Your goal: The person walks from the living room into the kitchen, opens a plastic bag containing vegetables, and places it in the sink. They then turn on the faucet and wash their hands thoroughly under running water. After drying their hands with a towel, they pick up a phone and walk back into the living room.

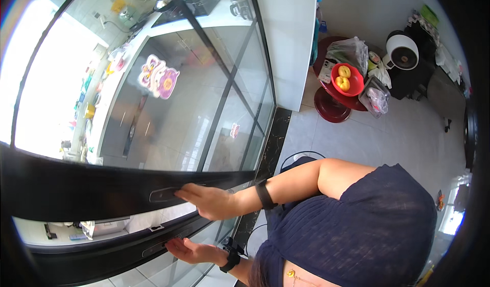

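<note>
Two black-framed sliding glass doors stand before me with a gap between them. My right hand [208, 201] has its fingertips hooked at the end of the recessed pull [162, 195] in the upper door frame [76, 191]. Below it, my left hand [197, 250], palm turned up and fingers bent, touches the recessed pull [153, 247] of the lower door frame [103, 251]. Parts of both pulls are covered by the fingers. A black band is worn on each forearm. Lion-dance stickers, one large [159, 77] and one small [234, 130], are on the glass.
Through the glass lie a kitchen counter [120, 84], grey cabinets [168, 107] and a hob [191, 13] with pans. Behind the white panel [285, 42], a dark-red round table [325, 53] bears a red bowl [356, 79] of yellow fruit. An office chair [446, 89] stands nearby.
</note>
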### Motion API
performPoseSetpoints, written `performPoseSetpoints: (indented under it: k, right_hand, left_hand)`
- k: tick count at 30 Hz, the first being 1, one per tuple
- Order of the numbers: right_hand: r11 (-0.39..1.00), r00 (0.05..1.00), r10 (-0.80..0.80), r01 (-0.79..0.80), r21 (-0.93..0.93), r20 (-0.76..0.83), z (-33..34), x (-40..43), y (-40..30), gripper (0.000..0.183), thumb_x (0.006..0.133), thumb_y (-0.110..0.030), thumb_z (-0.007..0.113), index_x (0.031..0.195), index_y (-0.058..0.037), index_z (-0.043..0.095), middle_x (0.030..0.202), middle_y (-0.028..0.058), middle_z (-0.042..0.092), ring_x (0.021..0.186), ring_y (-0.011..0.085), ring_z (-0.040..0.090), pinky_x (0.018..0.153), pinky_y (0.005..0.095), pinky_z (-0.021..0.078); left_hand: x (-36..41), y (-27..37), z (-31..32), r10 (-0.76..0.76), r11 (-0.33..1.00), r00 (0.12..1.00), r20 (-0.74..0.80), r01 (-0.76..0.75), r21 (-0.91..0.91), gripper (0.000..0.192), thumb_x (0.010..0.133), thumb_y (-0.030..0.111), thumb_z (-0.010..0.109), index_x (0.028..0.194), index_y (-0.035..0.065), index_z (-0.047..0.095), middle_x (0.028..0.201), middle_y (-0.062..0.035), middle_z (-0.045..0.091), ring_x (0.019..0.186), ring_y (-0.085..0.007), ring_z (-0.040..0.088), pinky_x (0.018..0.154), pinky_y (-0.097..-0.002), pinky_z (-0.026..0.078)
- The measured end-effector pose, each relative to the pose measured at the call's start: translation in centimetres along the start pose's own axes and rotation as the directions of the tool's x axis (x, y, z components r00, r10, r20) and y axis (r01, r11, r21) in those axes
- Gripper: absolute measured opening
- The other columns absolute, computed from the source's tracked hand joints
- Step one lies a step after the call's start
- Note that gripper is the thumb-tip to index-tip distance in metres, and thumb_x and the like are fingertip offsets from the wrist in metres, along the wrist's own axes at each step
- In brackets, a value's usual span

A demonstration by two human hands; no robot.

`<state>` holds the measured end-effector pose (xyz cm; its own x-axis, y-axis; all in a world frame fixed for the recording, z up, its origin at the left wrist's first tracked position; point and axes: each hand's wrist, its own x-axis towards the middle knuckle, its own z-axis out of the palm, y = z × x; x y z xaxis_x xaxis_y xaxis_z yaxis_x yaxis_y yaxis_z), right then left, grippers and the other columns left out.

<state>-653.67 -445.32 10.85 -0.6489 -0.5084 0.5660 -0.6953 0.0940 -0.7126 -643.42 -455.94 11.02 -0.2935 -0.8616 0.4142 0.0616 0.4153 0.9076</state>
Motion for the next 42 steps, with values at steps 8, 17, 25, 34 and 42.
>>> performPoseSetpoints:
  k: [8, 17, 25, 34, 42]
  right_hand:
    - [0.985, 0.998, -0.064, 0.059, 0.160, 0.027, 2.2, -0.1, -1.3, 0.064, 0.062, 0.005, 0.055, 0.123, 0.0061, 0.035, 0.106, 0.0171, 0.042, 0.092, 0.0320, 0.051, 0.075, 0.0345, 0.0463]
    - [0.968, 0.973, -0.076, 0.020, 0.250, 0.219, 2.3, 0.4, -0.6, 0.053, 0.068, -0.005, 0.053, 0.120, 0.0001, 0.045, 0.105, 0.0170, 0.048, 0.086, 0.0323, 0.055, 0.069, 0.0370, 0.0474]
    - [0.250, 0.618, -0.225, -0.711, 0.657, 0.754, -7.8, -17.9, 0.8, 0.044, 0.087, -0.026, 0.053, 0.122, -0.0006, 0.045, 0.123, 0.0150, 0.048, 0.116, 0.0244, 0.043, 0.098, 0.0336, 0.0317]
    - [-0.393, -0.384, 0.824, -0.917, 0.067, -0.417, -33.0, -53.2, 2.7, 0.031, 0.082, -0.018, 0.051, 0.108, -0.0032, 0.057, 0.107, 0.0115, 0.059, 0.097, 0.0208, 0.055, 0.081, 0.0368, 0.0438]
    - [-0.378, -0.372, 0.924, -0.924, 0.059, 0.087, -22.2, -71.5, -10.0, 0.047, 0.086, -0.038, 0.045, 0.121, -0.0068, 0.046, 0.113, 0.0168, 0.055, 0.105, 0.0318, 0.052, 0.086, 0.0396, 0.0426]
  left_hand:
    - [0.3, -0.2, -0.4, 0.058, 0.998, 0.995, 0.086, -0.060, 0.019, 0.044, 0.078, 0.006, 0.048, 0.120, -0.0074, 0.044, 0.117, -0.0177, 0.051, 0.103, -0.0249, 0.052, 0.089, -0.0336, 0.040]
    - [0.8, -0.7, -1.4, 0.016, 0.995, 0.989, 0.144, -0.030, 0.095, 0.042, 0.081, 0.007, 0.050, 0.120, -0.0079, 0.045, 0.115, -0.0175, 0.053, 0.102, -0.0230, 0.053, 0.087, -0.0306, 0.042]
    - [-1.7, -2.4, -3.9, 0.006, 1.000, 0.955, 0.295, -0.007, 0.002, 0.039, 0.083, 0.005, 0.048, 0.119, -0.0073, 0.043, 0.122, -0.0196, 0.046, 0.109, -0.0291, 0.050, 0.090, -0.0348, 0.042]
    - [-19.7, -3.9, -1.1, -0.275, 0.944, -0.555, 0.785, -0.309, 0.113, 0.041, 0.074, 0.012, 0.064, 0.112, 0.0024, 0.052, 0.111, -0.0181, 0.053, 0.104, -0.0334, 0.051, 0.087, -0.0352, 0.042]
    - [-41.5, 0.5, 5.1, -0.288, 0.948, -0.746, 0.601, -0.135, 0.287, 0.032, 0.081, 0.007, 0.059, 0.112, 0.0016, 0.052, 0.106, -0.0131, 0.058, 0.094, -0.0216, 0.058, 0.080, -0.0296, 0.046]
